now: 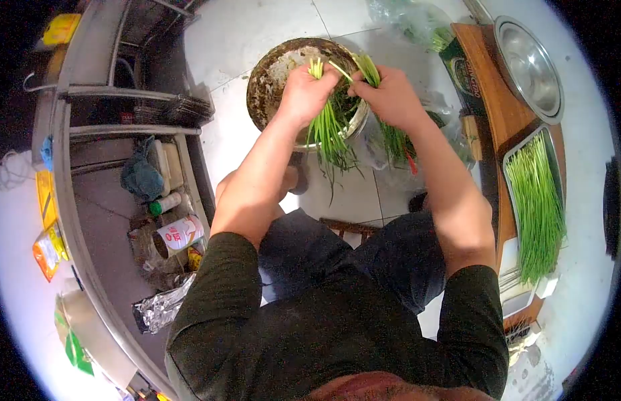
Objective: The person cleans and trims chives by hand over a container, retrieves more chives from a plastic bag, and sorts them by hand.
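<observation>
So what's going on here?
A person is handling long green stalks over a grimy round bin. The left hand holds one bunch; the right hand holds another bunch, with a single pale stalk between the hands. Off to the right, a metal tray carries a bigger pile of similar stalks, laid roughly lengthwise.
</observation>
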Tool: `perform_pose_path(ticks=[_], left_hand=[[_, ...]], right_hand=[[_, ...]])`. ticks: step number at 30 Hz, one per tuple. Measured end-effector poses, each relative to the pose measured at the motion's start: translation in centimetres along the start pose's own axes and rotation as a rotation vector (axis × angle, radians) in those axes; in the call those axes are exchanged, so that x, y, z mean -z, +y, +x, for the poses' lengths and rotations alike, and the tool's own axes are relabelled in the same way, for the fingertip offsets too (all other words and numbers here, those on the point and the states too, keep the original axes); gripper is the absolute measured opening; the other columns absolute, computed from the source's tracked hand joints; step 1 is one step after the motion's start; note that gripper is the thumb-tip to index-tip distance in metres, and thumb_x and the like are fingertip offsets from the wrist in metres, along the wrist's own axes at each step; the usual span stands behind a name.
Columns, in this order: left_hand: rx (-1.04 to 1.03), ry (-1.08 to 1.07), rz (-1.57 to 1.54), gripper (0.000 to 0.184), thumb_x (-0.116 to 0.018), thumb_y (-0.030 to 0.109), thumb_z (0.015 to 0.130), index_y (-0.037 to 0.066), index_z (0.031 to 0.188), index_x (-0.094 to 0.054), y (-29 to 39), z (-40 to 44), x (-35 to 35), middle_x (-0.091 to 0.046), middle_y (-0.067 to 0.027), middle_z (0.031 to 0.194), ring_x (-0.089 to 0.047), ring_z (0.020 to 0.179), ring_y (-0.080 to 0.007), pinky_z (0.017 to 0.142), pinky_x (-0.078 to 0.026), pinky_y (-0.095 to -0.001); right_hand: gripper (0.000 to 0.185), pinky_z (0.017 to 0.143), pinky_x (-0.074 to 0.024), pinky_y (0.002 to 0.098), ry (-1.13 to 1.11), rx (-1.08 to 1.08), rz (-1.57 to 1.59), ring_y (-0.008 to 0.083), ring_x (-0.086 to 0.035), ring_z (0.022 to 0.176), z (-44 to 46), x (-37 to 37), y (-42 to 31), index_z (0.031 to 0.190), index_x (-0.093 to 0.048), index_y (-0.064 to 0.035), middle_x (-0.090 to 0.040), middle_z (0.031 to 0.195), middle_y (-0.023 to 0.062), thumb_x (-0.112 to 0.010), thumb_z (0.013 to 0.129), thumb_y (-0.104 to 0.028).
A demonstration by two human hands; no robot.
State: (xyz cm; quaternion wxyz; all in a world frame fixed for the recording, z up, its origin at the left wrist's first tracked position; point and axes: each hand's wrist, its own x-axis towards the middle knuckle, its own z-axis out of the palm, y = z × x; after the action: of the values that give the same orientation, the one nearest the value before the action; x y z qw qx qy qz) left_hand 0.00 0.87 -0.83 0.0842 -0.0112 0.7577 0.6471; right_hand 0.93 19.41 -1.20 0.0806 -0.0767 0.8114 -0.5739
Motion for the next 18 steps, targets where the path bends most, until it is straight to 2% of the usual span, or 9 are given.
perform_pose_path(ticks=[2,4,6,12,16,18], left_hand=[[0.04,0.01,-0.14,0.008,-0.059,0.011,0.086,0.006,0.082,-0.064,0.2,0.1,0.1,-0.055,0.0033,0.062,-0.048,0.055,-0.0056,0.05,-0.038,-0.0239],[-0.106,0.108,-0.274,0.007,-0.06,0.012,0.087,0.007,0.085,-0.064,0.5,-0.3,-0.2,-0.054,0.0022,0.063,-0.048,0.054,-0.0069,0.048,-0.037,-0.0237],[-0.048,0.186,-0.396,0.008,-0.06,0.013,0.087,0.006,0.087,-0.063,-0.4,0.7,0.2,-0.055,0.0016,0.063,-0.048,0.054,-0.0073,0.048,-0.036,-0.0236],[0.017,0.217,-0.405,0.013,-0.062,0.017,0.089,0.004,0.09,-0.065,-2.2,2.2,2.0,-0.051,0.0028,0.062,-0.044,0.052,-0.0071,0.046,-0.034,-0.0244],[-0.078,0.213,-0.114,0.012,-0.063,0.017,0.089,0.005,0.087,-0.064,-0.7,1.1,0.7,-0.052,0.0032,0.062,-0.045,0.052,-0.0066,0.048,-0.036,-0.0238],[0.159,0.229,-0.015,0.01,-0.061,0.013,0.089,0.004,0.089,-0.064,2.4,-0.4,0.1,-0.053,0.0027,0.064,-0.047,0.053,-0.0066,0.048,-0.037,-0.0236]], right_hand=[[0.016,0.051,-0.0417,0.0249,-0.01,-0.038,-0.004,0.0064,-0.051,0.054,-0.1,0.1,-0.5,0.092,-0.065,-0.0032,-0.069,0.078,0.0013,-0.064,0.084,-0.016],[0.015,0.047,-0.0377,0.0239,-0.018,-0.084,-0.005,0.005,-0.047,0.05,-0.2,0.3,-1.0,0.092,-0.064,-0.0036,-0.068,0.076,0.0005,-0.064,0.084,-0.016],[0.015,0.045,-0.0358,0.0233,-0.018,-0.096,-0.017,0.0044,-0.046,0.048,-0.2,0.3,-0.9,0.093,-0.064,-0.0043,-0.068,0.075,0.0001,-0.063,0.084,-0.016],[0.016,0.046,-0.0368,0.0227,-0.046,-0.146,0.072,0.0054,-0.046,0.049,0.2,0.3,-0.2,0.097,-0.063,-0.005,-0.068,0.077,0.0017,-0.062,0.086,-0.017],[0.018,0.047,-0.038,0.0227,-0.092,-0.195,0.278,0.0059,-0.046,0.05,0.1,0.4,-0.7,0.098,-0.061,-0.0026,-0.069,0.079,0.0037,-0.061,0.087,-0.017],[0.02,0.047,-0.0384,0.0227,-0.105,-0.2,0.346,0.0062,-0.046,0.051,0.0,0.4,-1.0,0.1,-0.06,-0.0015,-0.069,0.08,0.0047,-0.061,0.088,-0.018]])
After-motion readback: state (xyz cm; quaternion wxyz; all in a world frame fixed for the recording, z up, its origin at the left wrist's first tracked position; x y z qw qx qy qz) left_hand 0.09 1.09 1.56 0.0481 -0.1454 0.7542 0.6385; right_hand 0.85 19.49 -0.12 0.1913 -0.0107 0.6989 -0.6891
